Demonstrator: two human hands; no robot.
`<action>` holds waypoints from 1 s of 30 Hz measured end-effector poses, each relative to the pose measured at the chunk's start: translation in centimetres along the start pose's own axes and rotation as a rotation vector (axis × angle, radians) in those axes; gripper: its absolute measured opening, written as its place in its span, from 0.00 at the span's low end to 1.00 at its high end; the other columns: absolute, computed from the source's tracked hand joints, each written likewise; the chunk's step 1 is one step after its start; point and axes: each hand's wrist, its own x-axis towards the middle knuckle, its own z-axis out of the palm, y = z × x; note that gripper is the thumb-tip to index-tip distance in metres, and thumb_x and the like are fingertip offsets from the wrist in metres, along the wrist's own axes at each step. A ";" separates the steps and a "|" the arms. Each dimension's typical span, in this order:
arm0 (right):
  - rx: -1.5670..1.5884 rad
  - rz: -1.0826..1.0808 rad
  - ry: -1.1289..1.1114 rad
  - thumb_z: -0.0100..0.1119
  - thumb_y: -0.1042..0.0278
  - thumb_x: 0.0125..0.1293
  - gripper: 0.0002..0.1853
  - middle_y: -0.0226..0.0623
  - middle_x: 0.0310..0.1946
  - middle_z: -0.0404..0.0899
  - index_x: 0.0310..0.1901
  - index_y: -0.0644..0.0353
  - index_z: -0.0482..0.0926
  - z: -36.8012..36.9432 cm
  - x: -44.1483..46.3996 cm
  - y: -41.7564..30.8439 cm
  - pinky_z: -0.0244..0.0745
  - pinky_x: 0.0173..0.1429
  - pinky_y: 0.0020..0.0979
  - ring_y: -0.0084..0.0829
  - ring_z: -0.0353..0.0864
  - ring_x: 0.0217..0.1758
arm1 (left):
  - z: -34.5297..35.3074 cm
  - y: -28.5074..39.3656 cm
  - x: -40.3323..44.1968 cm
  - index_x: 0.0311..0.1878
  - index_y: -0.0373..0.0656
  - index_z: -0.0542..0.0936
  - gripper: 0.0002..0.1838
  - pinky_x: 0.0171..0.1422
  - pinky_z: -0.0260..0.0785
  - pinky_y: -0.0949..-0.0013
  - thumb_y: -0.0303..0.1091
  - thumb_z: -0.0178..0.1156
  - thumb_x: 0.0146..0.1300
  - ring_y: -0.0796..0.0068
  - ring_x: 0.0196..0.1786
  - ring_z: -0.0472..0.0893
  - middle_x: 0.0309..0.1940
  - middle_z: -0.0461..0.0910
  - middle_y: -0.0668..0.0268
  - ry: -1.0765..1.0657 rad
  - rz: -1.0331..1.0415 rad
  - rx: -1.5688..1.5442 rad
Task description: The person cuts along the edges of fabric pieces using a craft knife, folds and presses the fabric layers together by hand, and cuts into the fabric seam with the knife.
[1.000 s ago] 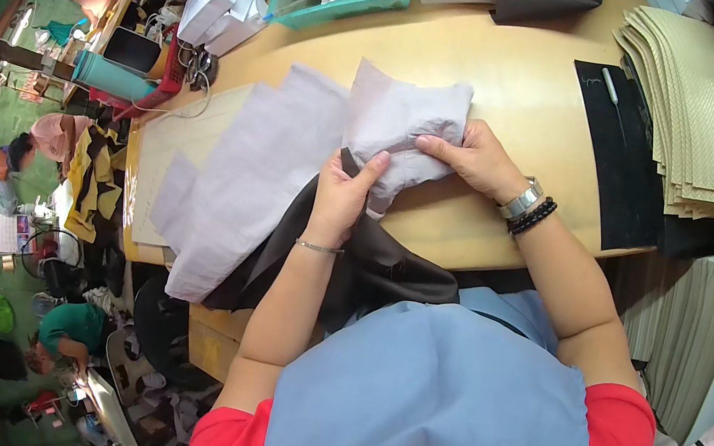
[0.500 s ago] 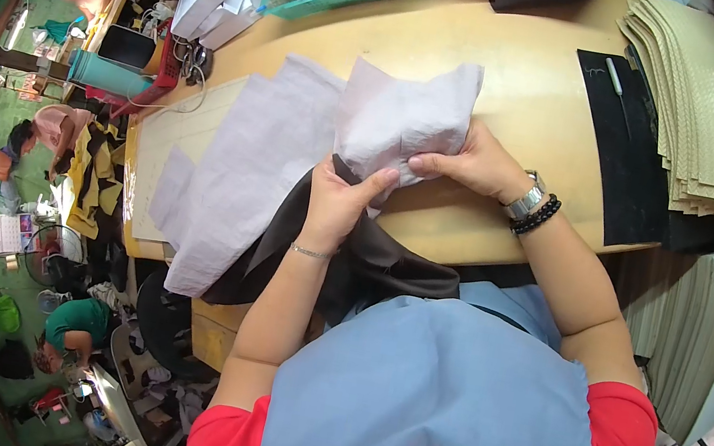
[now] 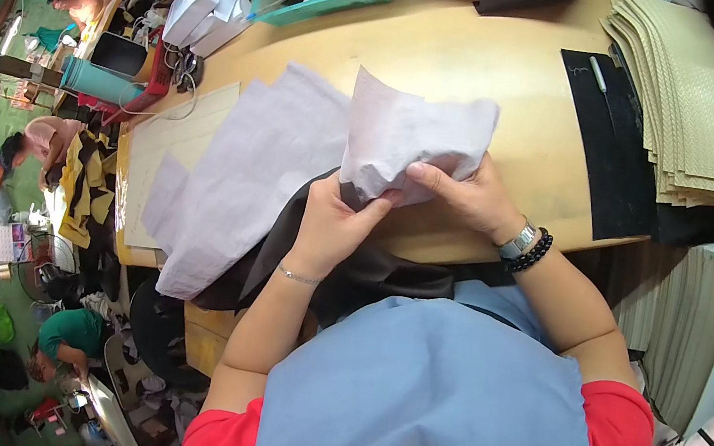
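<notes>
Both hands hold a pale lilac-grey fabric piece above the table. My left hand pinches its lower edge, with thumb and fingers pressed together. My right hand grips the lower right part, its thumb on top and its other fingers hidden behind. A larger pale fabric sheet lies to the left on the table, partly over black fabric that hangs at the table edge under my left wrist.
On the wooden table are a teal tray, white boxes, a black sheet with a white-handled tool, and stacked cream textured sheets. Co-workers are at the far left.
The held fabric has tilted, with its right part spread further right. My left hand has turned inward and its thumb tip is now tucked against the fabric's lower edge. The view has shifted slightly.
</notes>
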 end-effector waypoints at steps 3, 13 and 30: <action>0.115 0.000 0.051 0.69 0.69 0.65 0.26 0.33 0.55 0.79 0.62 0.62 0.70 0.5 -0.2 -1.2 0.75 0.61 0.30 0.24 0.77 0.58 | 0.3 0.1 -0.3 0.46 0.32 0.83 0.11 0.48 0.74 0.73 0.26 0.69 0.61 0.81 0.42 0.82 0.39 0.87 0.65 0.014 0.087 0.009; -0.077 -0.077 0.000 0.69 0.68 0.66 0.22 0.34 0.51 0.81 0.59 0.64 0.74 0.8 0.3 -2.8 0.77 0.57 0.29 0.24 0.79 0.53 | 0.0 1.8 0.6 0.45 0.35 0.84 0.09 0.49 0.73 0.76 0.29 0.67 0.65 0.83 0.41 0.80 0.38 0.85 0.67 0.131 0.062 -0.366; -0.115 -0.062 -0.024 0.68 0.66 0.66 0.16 0.32 0.45 0.84 0.52 0.63 0.80 1.0 0.1 -4.1 0.77 0.52 0.27 0.22 0.80 0.48 | -0.4 1.8 -0.6 0.51 0.37 0.80 0.10 0.55 0.70 0.77 0.26 0.63 0.68 0.84 0.46 0.79 0.43 0.83 0.69 0.102 0.064 -0.547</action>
